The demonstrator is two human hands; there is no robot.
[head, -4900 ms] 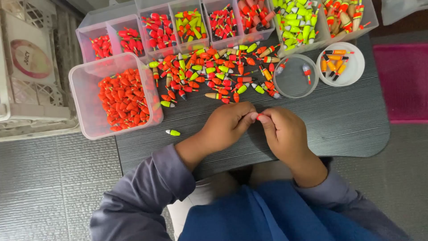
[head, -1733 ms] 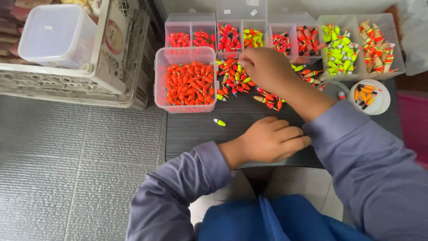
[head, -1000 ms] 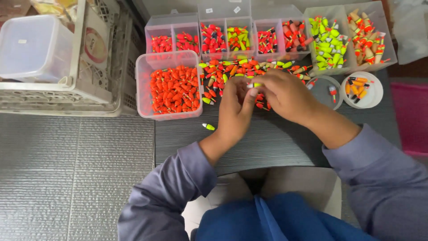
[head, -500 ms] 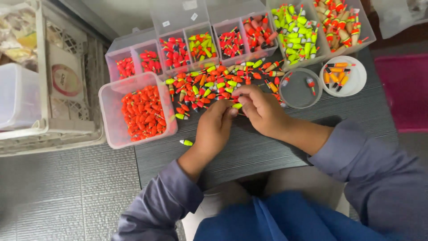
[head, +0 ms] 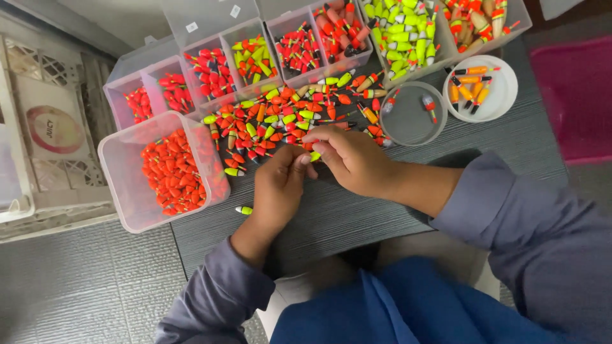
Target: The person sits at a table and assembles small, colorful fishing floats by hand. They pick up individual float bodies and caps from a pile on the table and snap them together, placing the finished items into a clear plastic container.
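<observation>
Both hands meet at the near edge of a loose pile of fishing floats (head: 287, 114) on the dark tabletop (head: 382, 210) — the left hand (head: 277, 185) and right hand (head: 350, 156) have their fingers (head: 305, 160) pinched together on 1 small yellow-green float (head: 315, 156). Left of the fingers stands a clear tub of orange floats (head: 169, 172), and a stray yellow-green float (head: 243, 209) lies just beside the left wrist. Beyond the fingers sits a divided clear box (head: 255, 51) of sorted floats — to their right, 2 round dishes (head: 411, 118).
</observation>
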